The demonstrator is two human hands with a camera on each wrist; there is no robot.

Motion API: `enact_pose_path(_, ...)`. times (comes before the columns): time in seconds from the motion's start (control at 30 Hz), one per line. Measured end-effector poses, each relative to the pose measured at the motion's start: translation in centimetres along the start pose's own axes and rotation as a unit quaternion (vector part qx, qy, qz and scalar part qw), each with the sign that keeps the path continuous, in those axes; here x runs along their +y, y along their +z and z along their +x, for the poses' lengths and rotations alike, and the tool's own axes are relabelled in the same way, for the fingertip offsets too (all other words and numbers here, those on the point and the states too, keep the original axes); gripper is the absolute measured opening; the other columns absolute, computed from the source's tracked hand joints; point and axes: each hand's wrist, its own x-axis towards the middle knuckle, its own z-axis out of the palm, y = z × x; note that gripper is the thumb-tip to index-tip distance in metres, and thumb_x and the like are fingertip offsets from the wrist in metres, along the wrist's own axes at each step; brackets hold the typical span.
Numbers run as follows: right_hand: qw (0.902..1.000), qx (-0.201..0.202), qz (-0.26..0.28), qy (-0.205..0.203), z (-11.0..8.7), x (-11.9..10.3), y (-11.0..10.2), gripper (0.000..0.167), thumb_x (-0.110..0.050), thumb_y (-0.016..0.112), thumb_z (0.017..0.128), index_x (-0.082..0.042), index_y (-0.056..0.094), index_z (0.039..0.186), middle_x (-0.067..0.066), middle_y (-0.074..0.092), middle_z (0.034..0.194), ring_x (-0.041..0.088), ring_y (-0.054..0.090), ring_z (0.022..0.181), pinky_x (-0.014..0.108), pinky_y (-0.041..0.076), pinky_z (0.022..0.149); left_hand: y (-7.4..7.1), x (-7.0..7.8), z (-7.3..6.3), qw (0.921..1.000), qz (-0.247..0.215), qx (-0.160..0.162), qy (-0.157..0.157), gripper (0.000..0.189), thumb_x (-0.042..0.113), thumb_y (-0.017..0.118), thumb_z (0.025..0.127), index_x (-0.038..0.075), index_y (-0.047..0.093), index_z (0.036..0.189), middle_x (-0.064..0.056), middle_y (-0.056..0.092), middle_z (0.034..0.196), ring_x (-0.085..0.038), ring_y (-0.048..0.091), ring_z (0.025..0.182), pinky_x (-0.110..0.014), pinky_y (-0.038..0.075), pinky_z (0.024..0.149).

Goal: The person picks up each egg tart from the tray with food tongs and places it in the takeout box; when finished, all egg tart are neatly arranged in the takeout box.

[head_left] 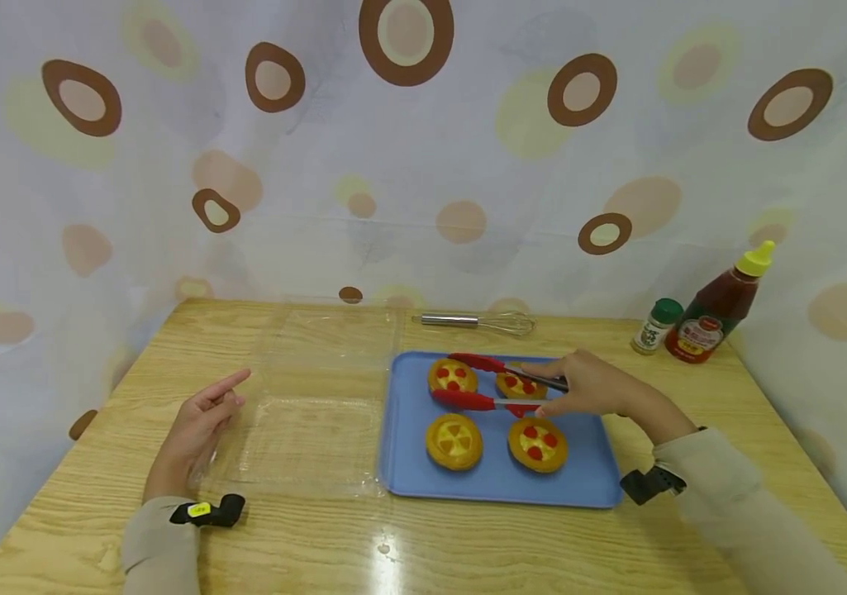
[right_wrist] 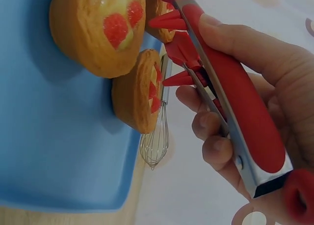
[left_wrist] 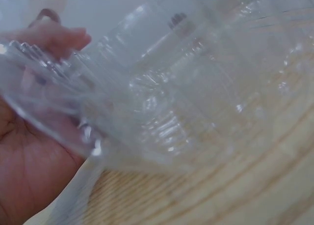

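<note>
Four golden tarts (head_left: 454, 442), three red-dotted | right grip (head_left: 594, 384): grasping red tongs (head_left: 468, 401) | left grip (head_left: 196, 426): relaxed by clear container (head_left: 311, 442)

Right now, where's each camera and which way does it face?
Head: on the head, facing forward and down at the blue tray; left hand and right hand show.
Left wrist: worn there, facing the clear container; left hand shows.
Right wrist: worn there, facing the tongs; right hand shows.
Head and right wrist both show the whisk.

Clear container (left_wrist: 162, 126) overlaps left hand (left_wrist: 37, 163); wooden table (left_wrist: 196, 198) shows.
</note>
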Motion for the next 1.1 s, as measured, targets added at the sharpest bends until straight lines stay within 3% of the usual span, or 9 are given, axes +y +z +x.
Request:
enact_pose_path(0.17,0.9999,0.009,-0.005,-0.007,-0.7,0.5,0.5,0.066,-0.032,0.074,0.082,-0.002,0.049,0.136,-0.012,0.021,0.048,0.004,0.016,0.040,0.020,0.023,0.044,-0.1,-0.5,0.1,0.9997,-0.020,0.000,-0.012,0.044,-0.008,0.043,0.096,0.016,0.060,0.129,0.008,0.045,0.071,-0.012,0.032,0.062,-0.021,0.035,0.059)
enact_pose_path(0.37,0.9993,0.036,0.006,0.003,-1.1,0.9,0.3,0.068,-0.035,0.074,0.081,-0.003,0.050,0.136,-0.012,0.022,0.046,0.004,0.019,0.039,0.020,0.024,0.042,0.2,-0.3,0.1,0.9996,-0.022,0.002,-0.016,0.047,-0.011,0.040,0.096,0.019,0.062,0.126,0.008,0.042,0.068,-0.013,0.030,0.062,-0.026,0.028,0.059)
enact_pose_path(0.7,0.9959,0.089,0.008,-0.012,-1.6,-1.1,-0.8,0.069,-0.035,0.074,0.080,-0.005,0.050,0.137,-0.012,0.026,0.050,0.005,0.025,0.043,0.021,0.027,0.046,-0.4,0.0,0.5,0.9997,-0.016,0.001,-0.017,0.047,-0.010,0.041,0.096,0.021,0.063,0.125,0.007,0.048,0.073,-0.007,0.036,0.062,-0.026,0.027,0.058)
enact_pose_path(0.93,0.9961,0.068,0.011,-0.055,-0.8,-3.8,-1.1,0.068,-0.033,0.075,0.080,-0.007,0.050,0.137,-0.008,0.035,0.060,0.003,0.018,0.046,0.020,0.024,0.048,-0.4,0.0,0.4,0.9998,-0.014,-0.006,-0.014,0.043,-0.005,0.045,0.097,0.022,0.062,0.126,0.008,0.043,0.069,-0.011,0.031,0.060,-0.029,0.022,0.061)
enact_pose_path(1.0,0.9957,0.062,0.014,-0.068,-0.3,-4.7,-0.9,0.067,-0.033,0.075,0.080,-0.006,0.051,0.137,-0.002,0.055,0.069,0.003,0.020,0.047,0.021,0.025,0.048,-0.4,0.0,0.3,0.9998,-0.010,-0.006,-0.017,0.042,-0.003,0.047,0.097,0.021,0.061,0.128,0.008,0.044,0.071,-0.009,0.034,0.061,-0.028,0.024,0.059)
enact_pose_path(1.1,0.9947,0.051,0.028,-0.085,0.8,-6.0,-0.6,0.066,-0.032,0.075,0.081,-0.006,0.051,0.136,0.001,0.052,0.067,0.004,0.023,0.047,0.022,0.025,0.047,-0.4,0.0,0.2,0.9998,-0.002,-0.003,-0.019,0.041,-0.001,0.048,0.097,0.020,0.059,0.130,0.008,0.046,0.074,-0.006,0.037,0.062,-0.025,0.028,0.058)
